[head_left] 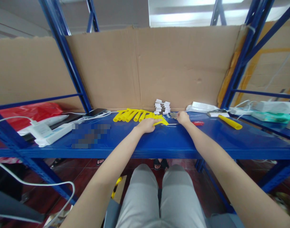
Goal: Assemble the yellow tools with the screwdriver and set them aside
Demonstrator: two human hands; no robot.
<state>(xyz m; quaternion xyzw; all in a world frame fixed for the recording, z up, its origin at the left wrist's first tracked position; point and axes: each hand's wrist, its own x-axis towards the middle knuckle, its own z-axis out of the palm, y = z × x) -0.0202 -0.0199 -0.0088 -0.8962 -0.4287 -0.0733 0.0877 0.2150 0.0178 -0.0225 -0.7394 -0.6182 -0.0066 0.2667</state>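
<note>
While the tubes (129,117) line up left of the hands, likely for easy reach, the left hand (147,125) lies fingers-out over a yellow piece (163,121) near centre, perhaps steadying it, grip unclear, and the right hand (183,118), arm outstretched, pinches a grey piece (174,115) tight.

Room opens between the forearms (118,152) — yellow tubes (130,116) and the cardboard panel (164,63) block behind.
</note>
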